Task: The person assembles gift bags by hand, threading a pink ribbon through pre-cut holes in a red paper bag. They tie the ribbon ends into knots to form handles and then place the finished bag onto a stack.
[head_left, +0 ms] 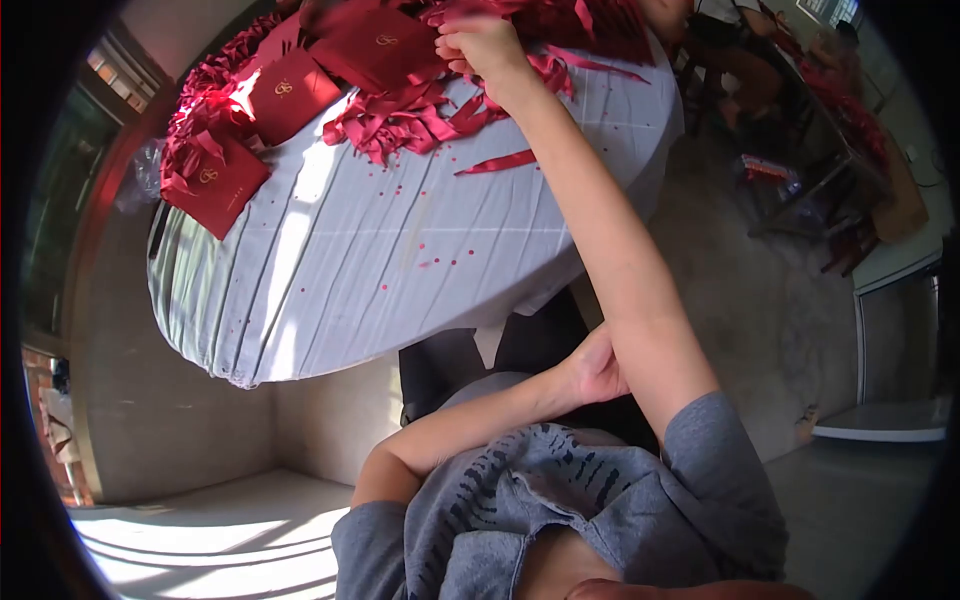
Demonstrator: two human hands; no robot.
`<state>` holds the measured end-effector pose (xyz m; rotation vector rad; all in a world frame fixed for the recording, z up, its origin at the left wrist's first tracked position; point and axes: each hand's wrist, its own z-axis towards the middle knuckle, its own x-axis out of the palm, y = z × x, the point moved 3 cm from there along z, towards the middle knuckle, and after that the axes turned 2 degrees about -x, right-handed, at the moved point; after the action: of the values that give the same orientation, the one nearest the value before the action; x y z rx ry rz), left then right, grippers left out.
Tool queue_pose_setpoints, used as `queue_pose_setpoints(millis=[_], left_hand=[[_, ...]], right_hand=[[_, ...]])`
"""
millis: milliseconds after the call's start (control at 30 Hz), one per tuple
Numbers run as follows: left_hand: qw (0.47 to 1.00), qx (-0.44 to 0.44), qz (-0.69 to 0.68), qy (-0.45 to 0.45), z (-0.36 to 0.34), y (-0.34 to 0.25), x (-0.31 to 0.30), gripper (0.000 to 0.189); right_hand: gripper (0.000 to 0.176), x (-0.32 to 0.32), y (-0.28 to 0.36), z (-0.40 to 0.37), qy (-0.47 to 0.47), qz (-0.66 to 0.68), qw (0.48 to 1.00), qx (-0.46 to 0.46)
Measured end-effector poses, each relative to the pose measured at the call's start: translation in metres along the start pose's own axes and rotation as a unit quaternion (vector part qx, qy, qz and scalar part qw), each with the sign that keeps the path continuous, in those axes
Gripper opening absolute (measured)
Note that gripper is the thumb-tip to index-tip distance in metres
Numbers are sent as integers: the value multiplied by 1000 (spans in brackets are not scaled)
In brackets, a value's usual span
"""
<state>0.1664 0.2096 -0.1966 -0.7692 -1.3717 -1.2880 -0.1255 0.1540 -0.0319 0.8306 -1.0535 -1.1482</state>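
My right hand (482,50) reaches far across the table, its fingers curled closed beside a dark red paper bag (375,45) with a gold emblem. Whatever is in those fingers, if anything, I cannot make out among the red things behind. Close to my body, my left hand (597,370) rests against the underside of my right forearm, which hides its fingers. Loose red ribbons (400,122) lie in a heap just below my right hand. One ribbon strip (497,162) lies apart, near my right wrist.
The round table (350,260) has a pale, creased cloth with several small red dots. More red bags (290,95) and a single red bag (217,185) lie at the left. A dark chair (545,335) stands at the near edge. Other people sit at a table (840,130) at the right.
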Motion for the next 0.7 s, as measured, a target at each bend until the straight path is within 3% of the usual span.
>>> queue_pose_setpoints(millis=[100,133,167,200,267,333,467,533,600,633,667,700], left_hand=[[999,17,-12,-31,-2,0,-27,40],[997,40,-26,-58,-3,3,-22,39],[981,85,68,-161,-5,-1,-21,39],[943,126,162,-260,-9,-7,-5,40],[948,115,170,-243,-11,-12,-7,42],[998,29,24,-56,-9,-4,-8,44],[999,17,19,-47,-8,-2,-15,44],[1000,-7,-23,8,-8,0,-31,44],[1000,10,-16,-12,-13,0,-40,38],[997,22,40,-62,-19,-2,-54,41],[970,45,119,-209,-25,-3,-48,39],[819,155,531,-151,-31,-3,-50,45]], right_hand=[[18,-15,-39,-10,-44,-26,998,26],[19,-20,-51,-10,-30,-116,992,43],[20,-19,-57,-6,-56,-194,979,-11],[19,-19,-56,-6,-58,-183,977,-92],[18,-19,-56,-3,-59,-210,967,-129],[17,-13,-56,-8,-54,-273,953,-122],[17,-7,-55,-12,-35,-301,943,-136],[18,-2,-54,-9,-40,-248,959,-132],[13,1,-61,-8,-59,-242,954,-169],[10,2,-51,-16,-93,-261,942,-189],[9,1,-48,-19,-98,-248,947,-178],[9,1,-45,-23,-110,-252,947,-170]])
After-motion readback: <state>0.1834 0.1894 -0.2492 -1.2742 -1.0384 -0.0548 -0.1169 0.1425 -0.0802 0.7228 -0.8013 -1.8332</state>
